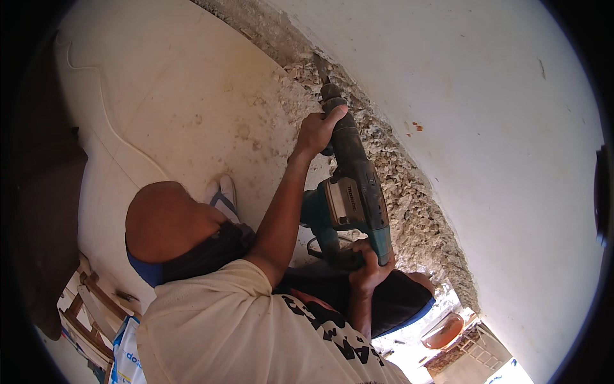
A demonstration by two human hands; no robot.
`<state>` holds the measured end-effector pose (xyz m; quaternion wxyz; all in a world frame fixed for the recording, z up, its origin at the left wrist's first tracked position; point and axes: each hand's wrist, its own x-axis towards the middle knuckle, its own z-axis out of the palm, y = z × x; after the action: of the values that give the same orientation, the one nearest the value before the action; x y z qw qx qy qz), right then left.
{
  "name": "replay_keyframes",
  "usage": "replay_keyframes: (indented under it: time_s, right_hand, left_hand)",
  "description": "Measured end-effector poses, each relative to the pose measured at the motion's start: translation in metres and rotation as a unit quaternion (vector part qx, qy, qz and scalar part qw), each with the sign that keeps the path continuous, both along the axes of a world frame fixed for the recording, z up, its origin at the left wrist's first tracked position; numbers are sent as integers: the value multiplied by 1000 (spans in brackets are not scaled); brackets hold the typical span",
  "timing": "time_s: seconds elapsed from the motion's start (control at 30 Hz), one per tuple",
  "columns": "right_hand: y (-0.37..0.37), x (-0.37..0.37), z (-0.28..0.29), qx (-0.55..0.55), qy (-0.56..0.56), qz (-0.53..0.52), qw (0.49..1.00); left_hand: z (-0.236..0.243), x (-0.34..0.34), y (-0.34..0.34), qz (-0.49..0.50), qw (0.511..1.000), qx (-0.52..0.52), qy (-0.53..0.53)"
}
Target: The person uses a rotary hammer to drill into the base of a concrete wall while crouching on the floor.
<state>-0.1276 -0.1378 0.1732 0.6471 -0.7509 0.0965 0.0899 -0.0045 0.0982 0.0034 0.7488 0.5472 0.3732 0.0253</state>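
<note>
A green and black demolition hammer [345, 198] slants across the middle, its chisel [322, 70] pointing away from me. My left hand [318, 131] is wrapped round the front grip just behind the chuck. Lower down, my right hand [371, 269] closes on the rear handle. The chisel end meets a rough strip of broken concrete and rubble [416, 211] along the foot of the white wall [499, 128]. The chisel's very tip is hard to make out among the debris.
Pale, dusty floor [192, 96] spreads to the left, crossed by a white cable [105, 109]. My sandalled foot [225, 195] stands beside the tool. Wooden pieces [89, 313] and a white and blue bag [128, 352] lie lower left. An orange-brown basin [442, 331] sits lower right.
</note>
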Motion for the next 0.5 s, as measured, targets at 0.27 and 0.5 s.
replay_keyframes:
  time_s: [0.27,0.5]
  right_hand:
    - [-3,8,-1,-24,-7,12,1000]
    - [-6,13,2,-57,3,27,998]
  left_hand:
    - [9,5,0,-10,1000,11,18]
    - [5,8,-4,-8,999,15,34]
